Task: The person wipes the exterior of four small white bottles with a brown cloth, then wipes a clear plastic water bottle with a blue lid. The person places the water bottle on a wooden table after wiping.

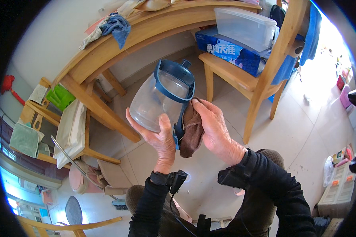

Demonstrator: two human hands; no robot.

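A large clear plastic jug [154,100] with a dark blue lid and carrying handle is held tilted above the floor, its lid towards the upper right. My left hand [158,133] supports it from below, thumb and fingers spread around its lower body. A brown cloth [192,133] is pinched in my right hand [212,127], at the jug's right side by the blue rim. A blue strap hangs down beside the cloth, partly hidden by it. The far side of the jug and what lies inside the folded cloth cannot be seen.
A wooden table [92,62] with a blue rag [118,28] on its edge stands ahead. At right, a wooden chair [228,71] bears a blue carton [228,51] and a clear plastic bin [243,28]. Another chair [86,139] and a pink stool [77,177] stand left.
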